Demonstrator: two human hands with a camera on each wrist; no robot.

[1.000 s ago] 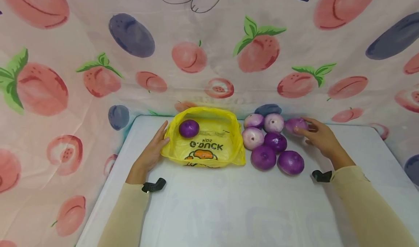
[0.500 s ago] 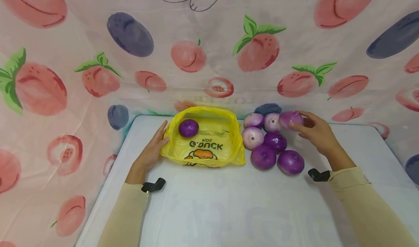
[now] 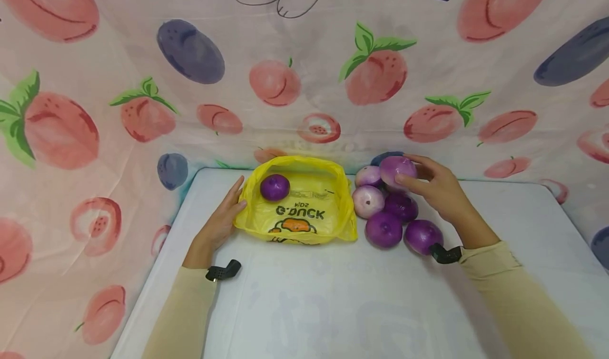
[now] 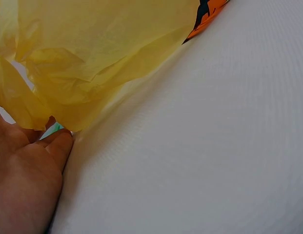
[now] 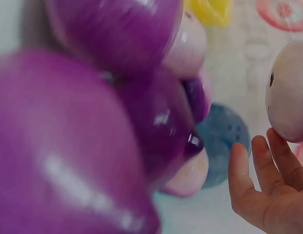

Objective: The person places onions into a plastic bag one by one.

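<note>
My right hand (image 3: 440, 190) holds a light purple onion (image 3: 397, 172) by its right side, raised over the back of an onion group. Below it are a pale onion (image 3: 368, 201), a dark purple onion (image 3: 401, 207) and more purple onions (image 3: 383, 230). In the right wrist view the held onion (image 5: 290, 92) shows at the right edge, at the fingertips. My left hand (image 3: 221, 219) touches the left side of an open yellow plastic bag (image 3: 349, 216), fingers extended. One purple onion (image 3: 275, 187) lies inside the bag. The left wrist view shows the bag's side (image 4: 83, 87) against the fingertips.
A white-covered table (image 3: 304, 301) carries the bag and the onions. Behind it and on the left hangs a pink cloth (image 3: 228, 137) printed with fruit. A black wrist camera (image 3: 223, 270) sits on the left wrist and another black camera (image 3: 445, 253) on the right.
My right hand has moved left with its onion, from the right side of the group to over the back onions. The left hand and the bag have stayed in place.
</note>
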